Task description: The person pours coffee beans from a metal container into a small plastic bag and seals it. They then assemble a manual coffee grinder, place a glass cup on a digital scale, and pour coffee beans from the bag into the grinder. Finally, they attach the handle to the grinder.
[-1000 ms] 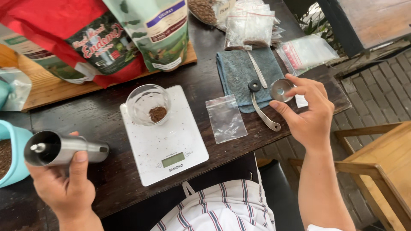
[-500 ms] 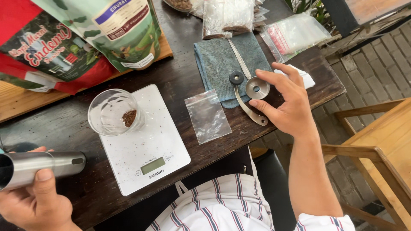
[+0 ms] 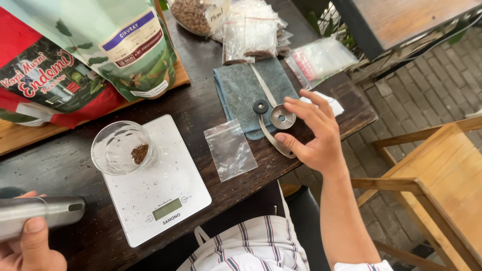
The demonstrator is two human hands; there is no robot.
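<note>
Head cam: right hand (image 3: 314,138) pinches round metal lid (image 3: 282,117) btwn thumb & fingers, above grey cloth (image 3: 241,90) w/ crank handle (image 3: 271,135). Left hand (image 3: 30,246) wraps steel grinder body (image 3: 37,215) (bottom-left corner), beside white scale (image 3: 155,185).

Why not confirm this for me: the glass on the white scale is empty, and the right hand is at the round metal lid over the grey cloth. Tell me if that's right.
Not quite. In the head view the glass on the white scale holds a small heap of brown grounds, so it is not empty. The rest stands: the right hand is at the round metal lid over the grey cloth.
</note>
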